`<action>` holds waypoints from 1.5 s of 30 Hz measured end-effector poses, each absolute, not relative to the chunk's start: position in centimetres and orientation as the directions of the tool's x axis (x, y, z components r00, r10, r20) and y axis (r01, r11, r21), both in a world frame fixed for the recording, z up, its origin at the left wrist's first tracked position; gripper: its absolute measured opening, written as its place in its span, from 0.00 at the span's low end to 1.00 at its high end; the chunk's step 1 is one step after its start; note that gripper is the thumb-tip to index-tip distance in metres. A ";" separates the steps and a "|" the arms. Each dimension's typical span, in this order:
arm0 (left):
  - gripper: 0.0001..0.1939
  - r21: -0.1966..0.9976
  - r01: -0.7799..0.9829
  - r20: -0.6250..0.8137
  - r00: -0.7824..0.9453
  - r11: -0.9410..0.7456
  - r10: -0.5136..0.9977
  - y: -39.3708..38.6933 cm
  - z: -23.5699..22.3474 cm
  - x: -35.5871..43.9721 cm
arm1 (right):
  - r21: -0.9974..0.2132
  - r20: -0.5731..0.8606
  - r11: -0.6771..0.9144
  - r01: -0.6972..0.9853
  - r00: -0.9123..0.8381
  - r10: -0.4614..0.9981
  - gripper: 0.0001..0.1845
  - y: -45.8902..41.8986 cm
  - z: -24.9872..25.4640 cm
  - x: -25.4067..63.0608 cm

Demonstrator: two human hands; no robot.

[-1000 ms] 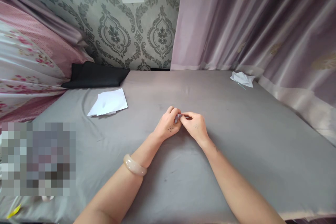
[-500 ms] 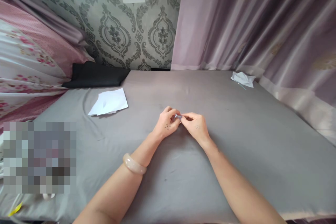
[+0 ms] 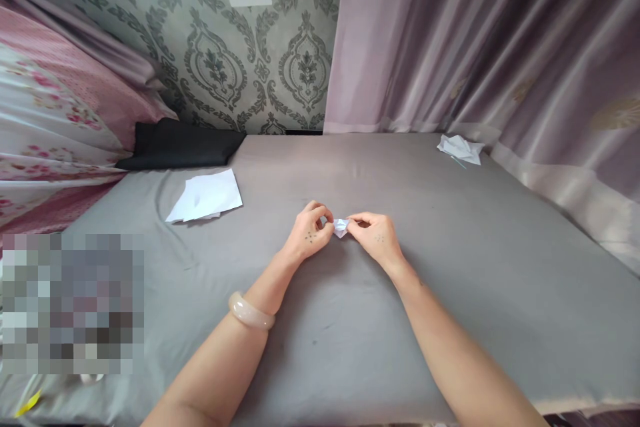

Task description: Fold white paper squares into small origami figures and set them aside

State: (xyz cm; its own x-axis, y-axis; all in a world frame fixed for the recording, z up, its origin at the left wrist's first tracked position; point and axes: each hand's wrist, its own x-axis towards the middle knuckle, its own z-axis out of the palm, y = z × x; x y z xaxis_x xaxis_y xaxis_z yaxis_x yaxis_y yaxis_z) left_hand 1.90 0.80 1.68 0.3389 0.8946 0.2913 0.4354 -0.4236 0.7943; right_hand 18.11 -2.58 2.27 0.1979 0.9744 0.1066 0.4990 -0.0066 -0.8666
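Note:
A small piece of folded white paper is held between my two hands above the middle of the grey cloth. My left hand, below a pale bangle, pinches its left end between thumb and fingers. At the other end, my right hand grips the paper with thumb and forefinger. The paper's middle shows as a creased, pointed shape; both its ends are covered by my fingertips.
Loose white sheets lie at the left, before a folded black cloth. Folded white papers with a thin pale stick rest at the far right. Curtains hang along the right side. A blurred patch covers the near left.
My hands have drawn apart, the left one moving leftward. The folded paper, mostly hidden by my fingers before, now shows between them.

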 end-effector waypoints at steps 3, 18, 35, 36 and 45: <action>0.05 0.762 0.463 0.285 0.390 -0.454 0.875 0.9 1.7 1.6 | -0.868 0.073 -0.031 0.496 0.189 0.979 0.10 -2.4 2.0 18.5; 0.09 0.689 0.449 0.280 0.560 -0.569 0.780 2.1 0.8 0.4 | -0.310 0.246 0.286 0.907 -0.214 0.945 0.17 -3.4 2.5 19.1; 0.12 0.546 0.514 0.289 0.625 -0.661 0.725 1.8 0.7 0.1 | -0.315 0.226 0.329 0.890 -0.266 0.937 0.17 -3.4 2.4 19.3; 0.13 0.530 0.515 0.291 0.636 -0.673 0.715 1.7 0.8 0.1 | -0.313 0.224 0.332 0.890 -0.271 0.936 0.18 -3.4 2.4 19.3; 0.07 0.470 0.553 0.264 0.655 -0.688 0.708 1.8 0.6 0.1 | -0.194 0.208 0.307 0.932 -0.267 0.941 0.16 -3.5 2.4 19.3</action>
State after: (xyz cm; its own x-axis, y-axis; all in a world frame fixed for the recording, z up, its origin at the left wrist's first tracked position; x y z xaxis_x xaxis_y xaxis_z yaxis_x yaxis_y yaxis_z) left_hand 0.11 1.84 0.62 0.6553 0.7077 0.2641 0.5535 -0.6878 0.4696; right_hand 19.31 -3.50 2.38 -0.2665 0.9410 0.2084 0.9318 0.3069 -0.1940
